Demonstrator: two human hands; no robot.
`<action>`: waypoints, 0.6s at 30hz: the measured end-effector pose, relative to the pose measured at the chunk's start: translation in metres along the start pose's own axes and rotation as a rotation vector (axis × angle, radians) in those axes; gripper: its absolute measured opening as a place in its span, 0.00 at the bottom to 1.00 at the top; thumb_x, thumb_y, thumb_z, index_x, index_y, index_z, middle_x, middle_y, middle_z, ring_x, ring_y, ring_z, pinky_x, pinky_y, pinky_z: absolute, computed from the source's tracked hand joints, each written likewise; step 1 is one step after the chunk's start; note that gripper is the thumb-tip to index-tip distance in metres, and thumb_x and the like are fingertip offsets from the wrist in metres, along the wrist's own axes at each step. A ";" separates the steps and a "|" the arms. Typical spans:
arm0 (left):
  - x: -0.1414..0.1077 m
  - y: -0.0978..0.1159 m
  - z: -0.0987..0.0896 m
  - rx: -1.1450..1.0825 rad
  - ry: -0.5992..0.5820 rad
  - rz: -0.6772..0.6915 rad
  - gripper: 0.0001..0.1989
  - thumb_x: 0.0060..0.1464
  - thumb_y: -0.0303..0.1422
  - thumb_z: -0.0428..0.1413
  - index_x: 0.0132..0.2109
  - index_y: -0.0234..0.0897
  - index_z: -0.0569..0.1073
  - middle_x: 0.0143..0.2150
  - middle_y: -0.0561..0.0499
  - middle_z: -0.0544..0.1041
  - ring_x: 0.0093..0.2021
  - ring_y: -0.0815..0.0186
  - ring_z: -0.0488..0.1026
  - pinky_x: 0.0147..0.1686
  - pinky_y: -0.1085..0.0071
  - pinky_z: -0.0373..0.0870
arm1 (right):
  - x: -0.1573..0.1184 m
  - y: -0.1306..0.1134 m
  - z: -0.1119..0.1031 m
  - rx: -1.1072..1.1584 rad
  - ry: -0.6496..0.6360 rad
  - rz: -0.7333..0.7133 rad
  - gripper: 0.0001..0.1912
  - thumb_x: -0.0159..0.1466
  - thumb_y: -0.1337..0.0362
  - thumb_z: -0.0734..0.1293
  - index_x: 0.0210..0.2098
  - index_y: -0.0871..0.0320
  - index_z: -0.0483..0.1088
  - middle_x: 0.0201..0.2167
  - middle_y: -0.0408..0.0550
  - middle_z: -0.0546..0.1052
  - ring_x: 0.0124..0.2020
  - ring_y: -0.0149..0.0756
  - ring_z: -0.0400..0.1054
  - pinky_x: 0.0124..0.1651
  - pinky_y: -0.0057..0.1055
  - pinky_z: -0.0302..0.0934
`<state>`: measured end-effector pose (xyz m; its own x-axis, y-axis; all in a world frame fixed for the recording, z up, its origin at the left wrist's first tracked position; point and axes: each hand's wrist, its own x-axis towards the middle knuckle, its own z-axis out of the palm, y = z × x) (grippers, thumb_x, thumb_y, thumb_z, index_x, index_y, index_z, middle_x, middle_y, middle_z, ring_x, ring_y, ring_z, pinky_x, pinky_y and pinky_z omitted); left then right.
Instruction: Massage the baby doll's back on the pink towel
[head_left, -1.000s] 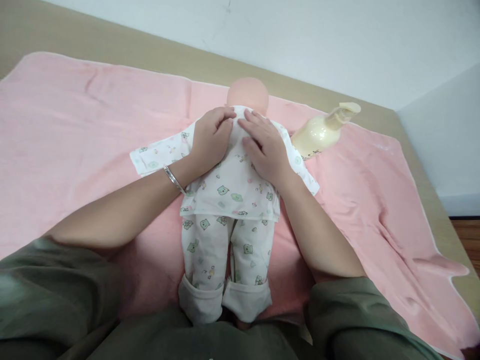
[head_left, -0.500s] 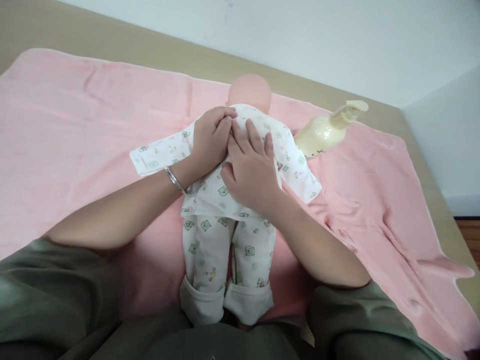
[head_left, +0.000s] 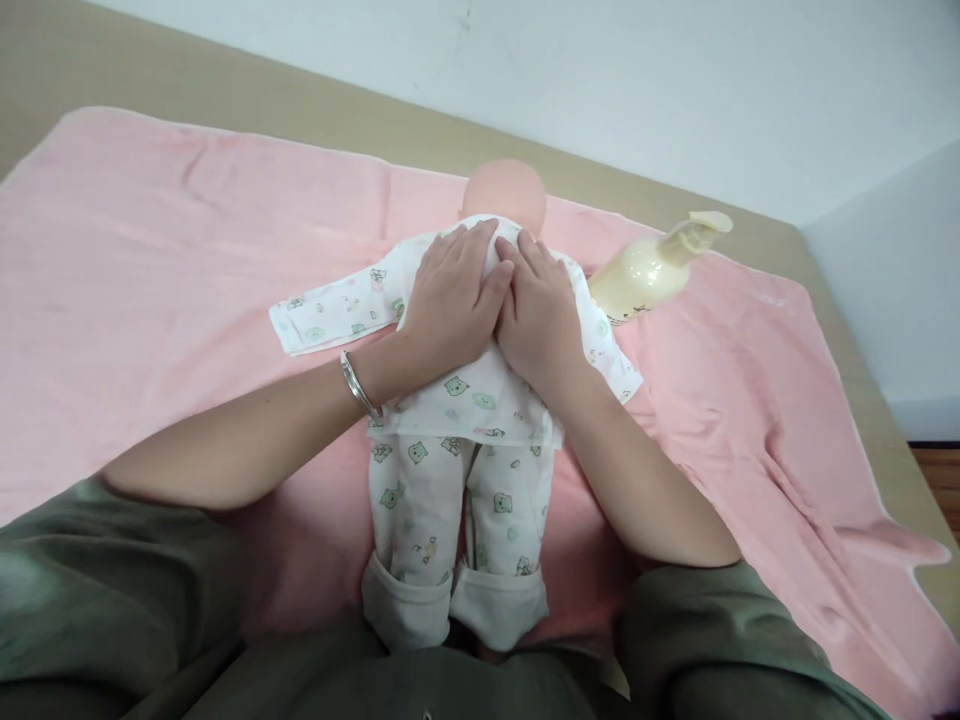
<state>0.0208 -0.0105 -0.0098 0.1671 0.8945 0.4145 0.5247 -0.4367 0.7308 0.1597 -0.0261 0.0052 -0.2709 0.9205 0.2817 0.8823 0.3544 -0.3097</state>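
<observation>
A baby doll [head_left: 480, 405] in white printed pyjamas lies face down in front of me, its bald head pointing away. My left hand [head_left: 454, 300] rests flat on the left side of its upper back, fingers stretched toward the neck. On the right side of the back lies my right hand [head_left: 541, 315], palm down with its fingers extended. The two thumbs meet near the middle of the back. Both palms are hidden against the pyjama top. The doll's sleeves spread out to either side, and its trouser cuffs are folded up near my body.
Under the doll a pink blanket [head_left: 172, 250] covers much of the wooden table [head_left: 300, 100]. A pale yellow pump bottle [head_left: 645, 272] lies tilted beside the doll's right-hand sleeve. White walls [head_left: 600, 90] stand behind the table and to the right.
My left hand has spread its fingers and shifted slightly right on the doll's back. My right hand has moved up and right, so the hands now lie side by side.
</observation>
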 end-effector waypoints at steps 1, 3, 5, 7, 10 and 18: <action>0.004 -0.005 0.000 0.004 0.010 -0.021 0.27 0.71 0.50 0.42 0.65 0.38 0.67 0.67 0.39 0.73 0.70 0.45 0.66 0.73 0.42 0.57 | -0.006 -0.009 0.000 -0.019 -0.008 0.060 0.30 0.76 0.61 0.50 0.74 0.62 0.59 0.77 0.60 0.59 0.79 0.60 0.49 0.78 0.67 0.46; 0.012 -0.016 -0.001 0.009 0.041 -0.076 0.25 0.71 0.49 0.43 0.62 0.38 0.69 0.63 0.39 0.76 0.65 0.46 0.70 0.69 0.43 0.63 | -0.017 -0.028 -0.001 -0.048 -0.019 0.115 0.31 0.75 0.62 0.52 0.75 0.62 0.58 0.78 0.59 0.56 0.80 0.63 0.45 0.79 0.68 0.43; 0.019 -0.026 -0.002 0.005 0.057 -0.107 0.22 0.71 0.47 0.44 0.56 0.38 0.73 0.58 0.39 0.79 0.60 0.48 0.73 0.65 0.45 0.67 | -0.022 -0.038 -0.002 -0.059 -0.025 0.094 0.31 0.74 0.62 0.54 0.75 0.61 0.58 0.79 0.56 0.55 0.81 0.64 0.42 0.79 0.70 0.41; 0.023 -0.031 -0.003 -0.003 0.066 -0.092 0.19 0.71 0.45 0.43 0.48 0.41 0.74 0.53 0.41 0.80 0.55 0.50 0.75 0.60 0.47 0.70 | -0.019 -0.037 -0.005 -0.044 -0.063 0.051 0.32 0.73 0.62 0.55 0.75 0.58 0.59 0.79 0.52 0.55 0.81 0.62 0.41 0.80 0.71 0.37; 0.022 -0.029 -0.005 0.063 0.057 -0.032 0.19 0.72 0.42 0.39 0.43 0.43 0.72 0.46 0.42 0.80 0.50 0.50 0.77 0.57 0.48 0.71 | -0.003 -0.016 -0.012 0.009 -0.178 -0.041 0.32 0.72 0.63 0.57 0.75 0.50 0.59 0.79 0.43 0.55 0.82 0.53 0.40 0.82 0.67 0.34; -0.018 0.018 -0.004 0.306 -0.100 0.087 0.27 0.69 0.36 0.42 0.70 0.33 0.66 0.75 0.39 0.65 0.78 0.47 0.56 0.80 0.47 0.48 | 0.021 0.023 -0.011 0.047 -0.114 0.011 0.31 0.77 0.63 0.50 0.77 0.63 0.54 0.80 0.49 0.53 0.82 0.45 0.44 0.83 0.45 0.42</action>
<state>0.0237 -0.0346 -0.0022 0.2952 0.8668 0.4018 0.7290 -0.4762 0.4917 0.1790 -0.0007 0.0138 -0.3051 0.9363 0.1740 0.8672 0.3486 -0.3555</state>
